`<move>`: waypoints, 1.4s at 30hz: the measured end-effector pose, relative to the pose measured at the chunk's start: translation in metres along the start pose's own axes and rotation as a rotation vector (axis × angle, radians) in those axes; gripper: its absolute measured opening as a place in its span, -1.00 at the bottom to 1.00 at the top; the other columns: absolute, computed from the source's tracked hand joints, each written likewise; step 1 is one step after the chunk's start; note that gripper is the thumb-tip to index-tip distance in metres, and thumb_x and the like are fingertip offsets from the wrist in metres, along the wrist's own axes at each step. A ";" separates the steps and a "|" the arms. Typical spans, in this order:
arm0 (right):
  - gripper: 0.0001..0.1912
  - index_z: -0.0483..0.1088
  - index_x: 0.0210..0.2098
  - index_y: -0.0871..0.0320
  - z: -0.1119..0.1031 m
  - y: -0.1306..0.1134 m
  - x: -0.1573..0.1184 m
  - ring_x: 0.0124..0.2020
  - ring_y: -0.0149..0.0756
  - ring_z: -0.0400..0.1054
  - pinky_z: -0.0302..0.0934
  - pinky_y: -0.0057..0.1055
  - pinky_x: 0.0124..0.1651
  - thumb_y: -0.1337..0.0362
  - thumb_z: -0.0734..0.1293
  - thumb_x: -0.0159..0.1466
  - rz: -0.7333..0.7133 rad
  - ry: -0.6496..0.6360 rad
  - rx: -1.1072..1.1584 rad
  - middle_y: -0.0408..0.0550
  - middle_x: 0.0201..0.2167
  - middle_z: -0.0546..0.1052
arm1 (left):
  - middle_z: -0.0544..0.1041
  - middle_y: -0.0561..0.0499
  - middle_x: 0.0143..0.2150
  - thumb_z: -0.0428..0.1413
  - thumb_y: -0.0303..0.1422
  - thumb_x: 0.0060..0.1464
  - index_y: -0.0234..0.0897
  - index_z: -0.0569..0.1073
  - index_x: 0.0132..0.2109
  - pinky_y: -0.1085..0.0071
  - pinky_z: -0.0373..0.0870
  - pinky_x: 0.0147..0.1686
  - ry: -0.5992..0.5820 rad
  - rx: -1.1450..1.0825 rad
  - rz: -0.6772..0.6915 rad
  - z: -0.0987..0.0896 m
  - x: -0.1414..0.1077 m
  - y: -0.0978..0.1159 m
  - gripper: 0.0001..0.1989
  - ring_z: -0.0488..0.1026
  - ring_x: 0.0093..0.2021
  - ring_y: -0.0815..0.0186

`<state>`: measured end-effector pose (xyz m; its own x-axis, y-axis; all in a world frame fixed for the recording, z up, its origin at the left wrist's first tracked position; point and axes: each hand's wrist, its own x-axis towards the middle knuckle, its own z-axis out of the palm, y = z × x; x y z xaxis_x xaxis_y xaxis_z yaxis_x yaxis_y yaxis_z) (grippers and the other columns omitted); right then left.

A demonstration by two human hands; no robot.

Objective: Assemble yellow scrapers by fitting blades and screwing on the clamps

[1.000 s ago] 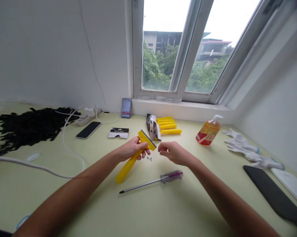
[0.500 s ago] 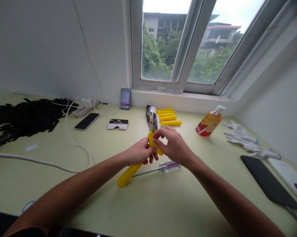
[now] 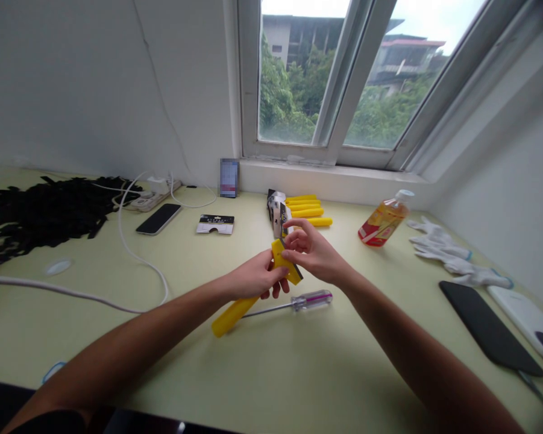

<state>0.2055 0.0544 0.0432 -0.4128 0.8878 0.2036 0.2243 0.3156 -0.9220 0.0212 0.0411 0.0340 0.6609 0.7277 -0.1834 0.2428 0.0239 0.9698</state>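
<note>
As I watch through the head camera, the left hand wraps a yellow plastic scraper near its head, the handle slanting down over the bench. The right hand is curled, its fingertips on the scraper's head, though I can't quite tell whether they pinch it. A screwdriver lies just beside the scraper, with spare yellow handles beyond it.

The left hand is curled closed, its forearm reaching in from the lower left; the right hand sits just beside it, up and to the right, wrist bent, fingers loosely parted and pointing back toward it
</note>
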 end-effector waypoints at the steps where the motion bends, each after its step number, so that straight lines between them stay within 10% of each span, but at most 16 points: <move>1: -0.47 0.15 0.07 0.06 0.000 0.002 0.001 -0.33 -0.36 0.36 0.30 -0.36 -0.28 0.23 0.40 0.17 0.007 -0.038 0.066 -0.15 -0.30 0.39 | 0.52 -0.04 -0.34 0.03 -0.17 0.21 -0.31 0.29 -0.14 0.51 0.30 -0.60 -0.004 -0.001 -0.004 0.000 0.000 0.001 -0.73 0.40 -0.50 0.41; 19: -0.56 0.26 0.04 0.15 -0.002 0.006 0.002 -0.34 -0.33 0.41 0.32 -0.33 -0.30 0.21 0.37 0.20 0.098 -0.123 0.091 -0.09 -0.30 0.43 | 0.54 -0.09 -0.32 0.11 -0.18 0.18 -0.36 0.33 -0.11 0.54 0.30 -0.57 -0.041 -0.153 -0.073 -0.011 0.002 0.003 -0.69 0.44 -0.47 0.42; 27: -0.44 0.26 0.04 0.14 -0.009 0.017 0.009 -0.40 -0.37 0.36 0.26 -0.38 -0.31 0.23 0.45 0.08 0.161 0.126 0.238 -0.25 -0.48 0.38 | 0.52 -0.13 -0.03 0.12 -0.27 0.19 -0.14 0.04 0.34 0.32 0.50 -0.32 0.348 0.423 0.256 -0.016 -0.001 -0.004 -0.35 0.54 -0.31 0.28; 34: -0.36 0.25 0.06 0.14 -0.003 0.017 0.009 -0.43 -0.41 0.32 0.23 -0.42 -0.33 0.24 0.49 0.03 0.162 0.194 0.312 -0.27 -0.50 0.39 | 0.47 -0.20 0.09 0.04 -0.39 0.23 -0.31 0.19 0.31 0.13 0.44 0.01 0.405 1.018 0.401 -0.011 0.000 -0.013 -0.48 0.49 0.00 0.09; 38: -0.43 0.25 0.09 0.12 -0.004 0.031 0.013 -0.39 -0.39 0.39 0.32 -0.37 -0.26 0.15 0.42 0.14 0.136 0.183 0.409 -0.17 -0.39 0.49 | 0.50 -0.21 0.05 0.00 -0.38 0.24 -0.37 0.23 0.30 0.15 0.45 -0.01 0.487 1.069 0.380 -0.018 0.004 -0.013 -0.50 0.50 -0.04 0.10; 42: -0.65 0.43 -0.04 0.19 -0.007 0.057 0.016 -0.35 -0.32 0.44 0.34 -0.30 -0.22 0.15 0.28 0.26 0.145 -0.010 0.028 0.01 -0.28 0.57 | 0.53 -0.17 -0.04 0.09 -0.34 0.17 -0.37 0.35 0.22 0.26 0.48 -0.08 0.604 0.832 0.311 -0.040 0.013 -0.014 -0.52 0.52 -0.16 0.20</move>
<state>0.2180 0.0887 -0.0033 -0.3864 0.9201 0.0644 0.2571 0.1745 -0.9505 -0.0020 0.0773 0.0243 0.3718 0.8453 0.3836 0.6824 -0.5291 0.5044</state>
